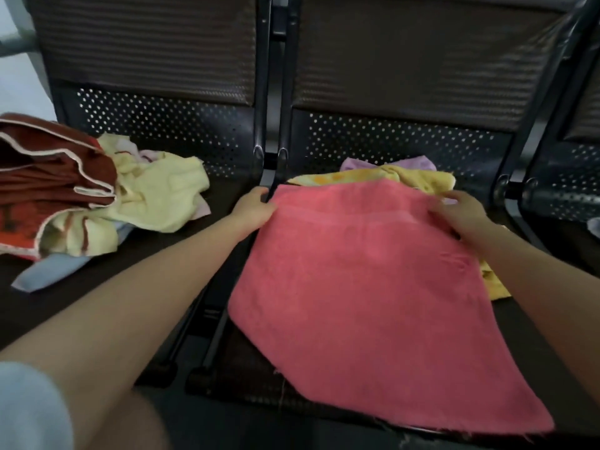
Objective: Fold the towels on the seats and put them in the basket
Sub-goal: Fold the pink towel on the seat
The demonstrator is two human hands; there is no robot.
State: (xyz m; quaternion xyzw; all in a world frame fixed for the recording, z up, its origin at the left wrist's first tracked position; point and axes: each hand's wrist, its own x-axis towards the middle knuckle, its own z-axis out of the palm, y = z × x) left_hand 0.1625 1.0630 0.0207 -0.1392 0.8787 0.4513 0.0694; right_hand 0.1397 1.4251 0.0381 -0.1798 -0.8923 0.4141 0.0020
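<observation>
On right seat (506,323): both hands pinch pink towel (367,287) far corners.

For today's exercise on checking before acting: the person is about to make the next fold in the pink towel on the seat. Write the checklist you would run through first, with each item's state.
1. Left hand grips the far left corner of the pink towel: ok.
2. Right hand holds the far right edge: cannot tell, the hand is blurred.
3. Towel lies flat, without big wrinkles: ok.
4. Towel sits squarely on the seat: not ok, its near corner hangs past the front edge.
5. Surface under the towel is bare: not ok, a yellow towel and a lilac cloth lie beneath its far end.
6. Basket within reach: cannot tell, none in view.
</observation>
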